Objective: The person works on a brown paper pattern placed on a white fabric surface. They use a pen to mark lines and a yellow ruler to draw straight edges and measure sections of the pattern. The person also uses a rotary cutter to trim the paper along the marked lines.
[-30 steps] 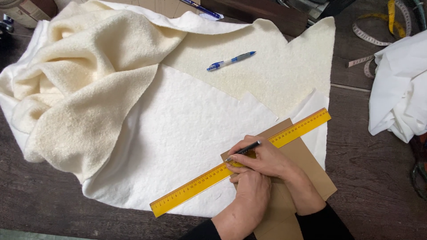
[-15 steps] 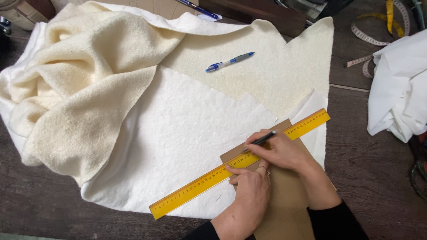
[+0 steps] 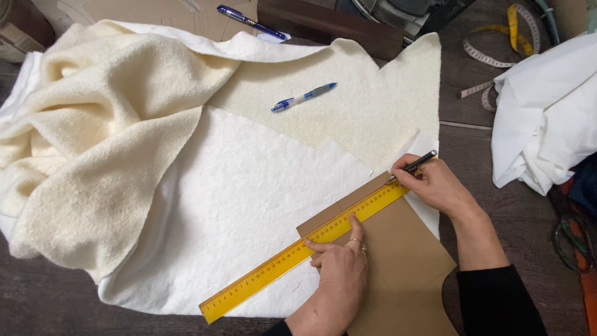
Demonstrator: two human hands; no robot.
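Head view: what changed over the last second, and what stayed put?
The right hand slid the dark pen up along the yellow ruler from near its middle to its upper end, keeping hold of it. The left hand kept pressing the ruler onto the brown card pattern. Ruler, pattern, white fabric, cream fleece and blue pen did not shift.
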